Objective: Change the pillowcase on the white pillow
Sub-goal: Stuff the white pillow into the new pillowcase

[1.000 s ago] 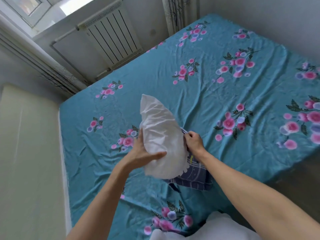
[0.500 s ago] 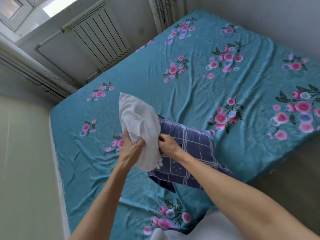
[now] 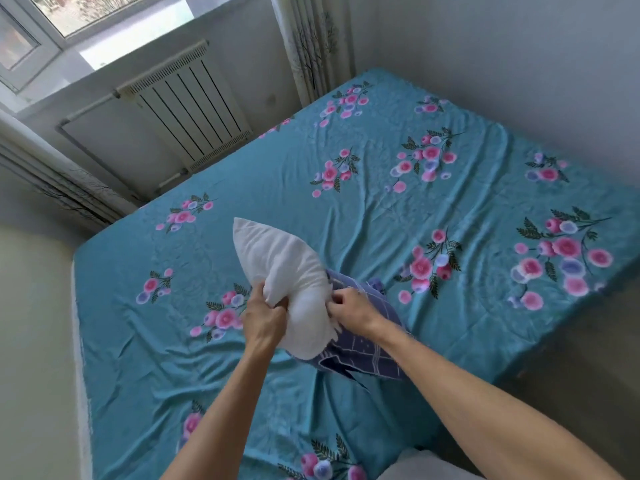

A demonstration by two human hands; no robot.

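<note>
A: White pillow (image 3: 277, 268)?
B: Over the bed (image 3: 450, 258), long axis leaning away-left; left hand (image 3: 265, 320) bunches it.
A: Pillowcase (image 3: 363, 348)?
B: Navy checked, lower-right; right hand (image 3: 353, 310) pinches its edge.

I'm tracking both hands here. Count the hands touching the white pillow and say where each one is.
2. The left hand grips the white pillow at its near left side. The right hand is at the pillow's right edge, pinching the blue checked pillowcase there. Its fingertips are partly hidden.
</note>
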